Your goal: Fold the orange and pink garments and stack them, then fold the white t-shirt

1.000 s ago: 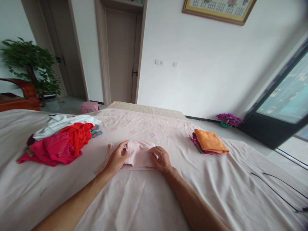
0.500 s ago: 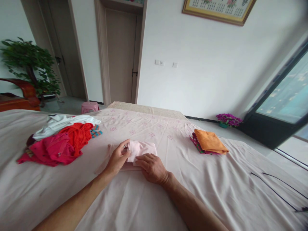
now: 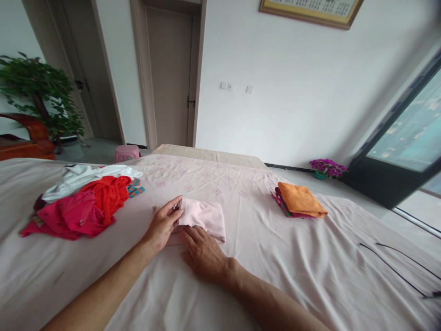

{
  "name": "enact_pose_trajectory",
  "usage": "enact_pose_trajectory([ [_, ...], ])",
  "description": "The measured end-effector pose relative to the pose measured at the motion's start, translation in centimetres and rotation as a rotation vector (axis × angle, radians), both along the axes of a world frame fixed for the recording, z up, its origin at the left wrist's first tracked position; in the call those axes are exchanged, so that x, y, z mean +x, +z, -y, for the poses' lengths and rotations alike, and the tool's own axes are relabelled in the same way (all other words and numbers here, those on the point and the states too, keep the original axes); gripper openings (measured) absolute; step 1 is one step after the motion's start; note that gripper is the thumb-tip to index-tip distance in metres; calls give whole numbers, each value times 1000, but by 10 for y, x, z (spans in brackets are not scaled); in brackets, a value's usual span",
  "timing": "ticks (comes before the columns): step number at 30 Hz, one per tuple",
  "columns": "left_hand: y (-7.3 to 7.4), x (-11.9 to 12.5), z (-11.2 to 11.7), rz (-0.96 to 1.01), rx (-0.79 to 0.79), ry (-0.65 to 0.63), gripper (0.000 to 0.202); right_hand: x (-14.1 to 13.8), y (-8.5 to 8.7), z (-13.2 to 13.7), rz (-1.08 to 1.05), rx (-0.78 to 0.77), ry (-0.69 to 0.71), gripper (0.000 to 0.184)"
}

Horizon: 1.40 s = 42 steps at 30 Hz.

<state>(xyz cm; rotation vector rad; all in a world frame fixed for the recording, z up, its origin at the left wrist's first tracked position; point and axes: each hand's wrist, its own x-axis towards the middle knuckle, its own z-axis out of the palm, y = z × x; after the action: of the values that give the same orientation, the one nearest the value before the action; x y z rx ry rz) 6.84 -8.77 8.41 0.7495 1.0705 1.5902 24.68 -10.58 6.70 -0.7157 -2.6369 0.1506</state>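
- Left hand (image 3: 164, 224): its thumb and forefinger are brought close together over the left edge of a pale pink folded cloth (image 3: 206, 218), pinching it, with a small dark strip showing between them.
- Right hand (image 3: 206, 255): back upward, its fingers fairly straight and reaching to the near edge of that cloth, the tips partly hidden there; whether they grip any fabric, I cannot tell.
- The pale pink folded cloth lies in front of the person, on a wide pale pink sheet (image 3: 165, 294) with small purple flower prints towards its far end.
- Well to the left, in a loose heap on the sheet, lie a crumpled deep pink garment (image 3: 70, 216), a bright red bunched cloth (image 3: 112, 195) and a white rumpled cloth (image 3: 91, 177); a blue-and-orange patterned piece (image 3: 136, 189) shows beside the red one.
- Well to the right, a neatly folded orange cloth (image 3: 300, 200) rests on top of a dark red and green patterned cloth (image 3: 281, 204).
- Near the right edge, thin black cords (image 3: 394, 268) run across the sheet.
- Beyond the sheet stand a pink plastic stool (image 3: 127, 152) and, by the wall, magenta flowers (image 3: 327, 167) in a green pot (image 3: 320, 176).
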Motion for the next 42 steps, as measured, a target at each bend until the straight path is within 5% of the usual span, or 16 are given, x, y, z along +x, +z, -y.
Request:
enact_pose_trajectory([
  [5,3,6,3,22,41,-64,69,-1,-10,1,-13,15,-276,66],
  [13,6,22,9,56,81,-174,73,-5,-17,-12,10,92,-266,45],
  [22,8,27,11,-58,117,-228,88,11,-2,-35,-59,85,-326,60],
  [32,-21,19,-8,-168,133,-267,76,23,-23,-51,3,-27,-384,60],
  [37,-27,16,-15,-261,65,-244,77,22,-23,-46,110,-1,-296,60],
  [42,-24,15,-11,-433,47,-187,63,23,-2,-23,136,42,-229,53],
])
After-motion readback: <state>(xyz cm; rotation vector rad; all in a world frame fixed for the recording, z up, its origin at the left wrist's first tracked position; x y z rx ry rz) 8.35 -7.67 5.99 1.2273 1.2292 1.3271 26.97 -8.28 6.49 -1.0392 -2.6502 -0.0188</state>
